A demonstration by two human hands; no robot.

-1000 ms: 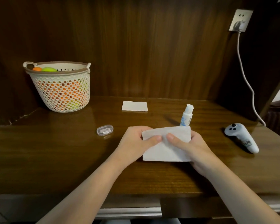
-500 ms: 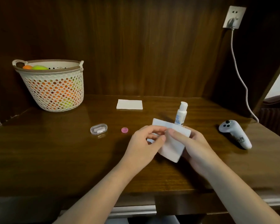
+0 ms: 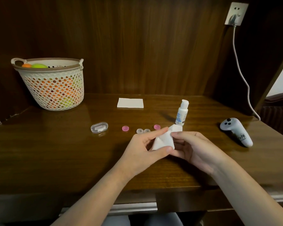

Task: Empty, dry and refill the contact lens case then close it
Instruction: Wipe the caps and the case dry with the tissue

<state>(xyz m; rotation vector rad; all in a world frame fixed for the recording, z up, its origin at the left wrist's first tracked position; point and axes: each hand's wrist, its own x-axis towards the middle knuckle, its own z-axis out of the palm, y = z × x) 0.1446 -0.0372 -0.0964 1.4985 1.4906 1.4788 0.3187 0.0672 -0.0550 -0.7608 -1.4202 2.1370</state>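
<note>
1. Your left hand (image 3: 144, 149) and right hand (image 3: 194, 149) both pinch a folded tissue (image 3: 164, 139) above the desk (image 3: 56, 152).
2. The lens case (image 3: 143, 131) lies uncapped just beyond them, a pink cap (image 3: 125, 128) on either side; what its wells hold is unclear.
3. The bottle (image 3: 182, 114) stands capped.
4. The basket (image 3: 54, 85) holds orange and green balls.

Your 2 forearms come in bare, no sleeves showing anywhere up to the frame edge. Your left hand (image 3: 143, 150) and right hand (image 3: 196, 150) carry no rings, watch or gloves. Down at the near edge, grey-blue trouser knees (image 3: 142, 220) peek out.
</note>
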